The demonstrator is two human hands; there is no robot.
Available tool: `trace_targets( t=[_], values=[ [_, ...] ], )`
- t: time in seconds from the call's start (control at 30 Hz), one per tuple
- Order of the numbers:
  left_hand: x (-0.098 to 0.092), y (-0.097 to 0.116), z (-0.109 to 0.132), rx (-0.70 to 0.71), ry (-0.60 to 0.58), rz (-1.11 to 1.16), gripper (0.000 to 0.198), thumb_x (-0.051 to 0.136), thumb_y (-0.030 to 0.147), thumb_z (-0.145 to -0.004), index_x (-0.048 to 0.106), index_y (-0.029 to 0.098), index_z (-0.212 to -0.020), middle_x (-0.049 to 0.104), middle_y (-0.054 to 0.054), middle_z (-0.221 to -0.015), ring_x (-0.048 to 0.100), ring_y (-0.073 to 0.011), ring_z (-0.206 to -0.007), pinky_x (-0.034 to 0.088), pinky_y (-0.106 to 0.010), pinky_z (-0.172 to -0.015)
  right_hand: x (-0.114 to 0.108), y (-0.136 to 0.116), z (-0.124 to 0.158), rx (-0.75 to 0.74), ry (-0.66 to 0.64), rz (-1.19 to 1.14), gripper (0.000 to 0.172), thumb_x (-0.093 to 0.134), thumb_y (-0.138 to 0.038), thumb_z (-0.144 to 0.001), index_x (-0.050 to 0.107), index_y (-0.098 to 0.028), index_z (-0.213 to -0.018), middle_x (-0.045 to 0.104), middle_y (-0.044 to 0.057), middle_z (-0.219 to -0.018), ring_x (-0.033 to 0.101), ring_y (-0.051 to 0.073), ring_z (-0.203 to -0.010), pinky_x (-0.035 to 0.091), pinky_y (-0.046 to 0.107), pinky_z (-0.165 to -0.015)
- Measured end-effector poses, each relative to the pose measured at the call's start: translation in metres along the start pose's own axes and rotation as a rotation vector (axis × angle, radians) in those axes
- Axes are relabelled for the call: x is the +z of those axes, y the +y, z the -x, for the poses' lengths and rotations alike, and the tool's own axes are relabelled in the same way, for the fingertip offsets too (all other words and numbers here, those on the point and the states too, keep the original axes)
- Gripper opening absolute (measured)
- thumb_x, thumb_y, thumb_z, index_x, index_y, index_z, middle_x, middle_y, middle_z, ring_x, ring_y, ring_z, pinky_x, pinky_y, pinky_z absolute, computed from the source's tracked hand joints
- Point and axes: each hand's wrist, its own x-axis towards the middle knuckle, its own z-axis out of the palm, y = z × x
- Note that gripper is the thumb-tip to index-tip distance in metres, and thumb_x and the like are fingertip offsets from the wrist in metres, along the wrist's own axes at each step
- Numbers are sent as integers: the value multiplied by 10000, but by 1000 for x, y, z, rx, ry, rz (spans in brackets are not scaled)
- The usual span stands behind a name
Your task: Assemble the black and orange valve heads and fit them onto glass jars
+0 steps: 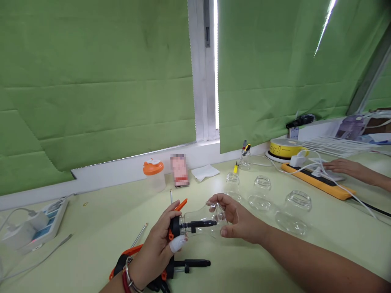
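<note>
Between my hands a clear glass bottle (pixel 200 212) lies on its side in the air. My right hand (pixel 240 219) is closed round its wide base, fingers above and thumb below. At the bottle's mouth, my left hand (pixel 159 242) grips a black-and-orange bottle top (pixel 174 228), whose black tube (pixel 203 224) reaches into the glass. White tape wraps my left thumb. Whether the top is fastened to the mouth I cannot tell. Beneath my left hand lie more black-and-orange tops (pixel 192 263), partly hidden by it.
Several clear bottles stand at right, including a near one (pixel 295 211). Behind are an orange-lidded cup (pixel 154 175), a blurred pink phone (pixel 180 171) and a tissue (pixel 205 172). Power strips lie left (pixel 45 224) and right (pixel 320 183). Another person's hand (pixel 345 167) touches white items at far right.
</note>
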Motion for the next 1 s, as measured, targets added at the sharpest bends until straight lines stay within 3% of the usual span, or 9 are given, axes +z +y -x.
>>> trace_targets(
  t=[0.13, 0.23, 0.3, 0.37, 0.47, 0.6, 0.67, 0.8, 1.0],
  values=[
    [1, 4, 3, -22, 54, 53, 423, 644, 324, -812, 578, 279, -1227, 278, -105, -1542, 283, -348, -1391, 430, -459, -1001, 7, -6, 5, -91, 23, 164, 700, 823, -391, -628, 455, -276, -1213, 432, 89, -1214, 448, 242, -1117, 432, 404, -918],
    [2, 12, 6, -116, 125, 200, 406, 548, 447, -857, 574, 280, -1227, 264, -109, -1545, 518, -342, -1199, 558, -359, -720, 17, -11, 9, -159, 34, 264, 696, 807, -374, -643, 435, -280, -1224, 419, 85, -1221, 462, 237, -1092, 433, 403, -926],
    [3, 20, 5, -205, 172, 308, 444, 492, 519, -868, 537, 287, -1243, 387, -140, -1475, 655, -246, -879, 553, -334, -599, 23, -14, 11, -202, 46, 337, 700, 800, -363, -644, 422, -281, -1227, 416, 87, -1233, 472, 236, -1077, 444, 399, -916],
    [5, 29, 2, -332, 234, 382, 490, 471, 550, -870, 447, 306, -1293, 559, -134, -1307, 619, -145, -604, 536, -318, -539, 28, -16, 12, -256, 56, 423, 704, 798, -362, -640, 417, -280, -1227, 421, 93, -1244, 475, 245, -1086, 454, 392, -908],
    [8, 37, -3, -570, 292, 471, 585, 472, 574, -857, 332, 281, -1343, 698, -36, -822, 551, -124, -440, 444, -237, -404, 31, -18, 13, -375, 60, 568, 734, 794, -388, -635, 406, -276, -1247, 439, 113, -1266, 478, 271, -1127, 464, 397, -910],
    [9, 36, -5, -775, 77, 642, 505, 436, 617, -830, 586, 154, -964, 560, 10, -468, 483, -122, -325, 321, -192, -318, 32, -24, 16, -622, 11, 880, 733, 765, -448, -653, 415, -273, -1273, 505, 142, -1266, 489, 321, -1162, 437, 484, -967],
    [8, 35, -4, -788, -9, 649, 482, 443, 602, -823, 595, 151, -749, 542, 4, -445, 453, -97, -297, 326, -188, -331, 34, -28, 19, -734, -111, 1090, 544, 730, -389, -708, 503, -329, -1199, 576, 91, -1234, 524, 307, -1142, 442, 491, -978],
    [4, 41, -4, -691, -54, 572, 456, 480, 582, -818, 556, 172, -633, 530, 18, -476, 387, -63, -303, 243, -163, -305, 38, -34, 23, -839, -378, 1239, 286, 700, -334, -753, 611, -445, -1001, 690, -57, -1078, 626, 221, -961, 494, 426, -967],
    [9, 49, 0, -649, 84, 473, 460, 458, 618, -829, 481, 197, -644, 486, 38, -481, 332, -71, -352, 190, -159, -301, 35, -32, 21, -723, -308, 1167, 318, 751, -311, -691, 622, -441, -951, 695, -52, -1013, 620, 237, -952, 513, 446, -931]
  ],
)
